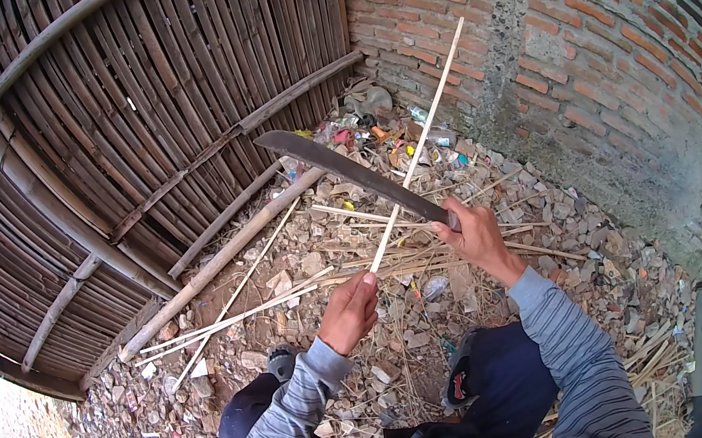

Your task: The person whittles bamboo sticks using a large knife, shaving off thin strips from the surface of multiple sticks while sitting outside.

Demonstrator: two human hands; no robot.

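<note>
Hands (350, 314) (477, 240) clench: left, a slender pale strip (416, 148); right, a dark curved machete (353, 172).

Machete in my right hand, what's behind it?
Around the machete, the slatted fence, a thick pole and stony ground show behind it. Whatever lies squarely behind it is covered.

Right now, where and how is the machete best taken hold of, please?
Probably by its handle, coming from the person's near right side: the long dark blade points away to the upper left, and the right grip wraps the end opposite the tip.
</note>
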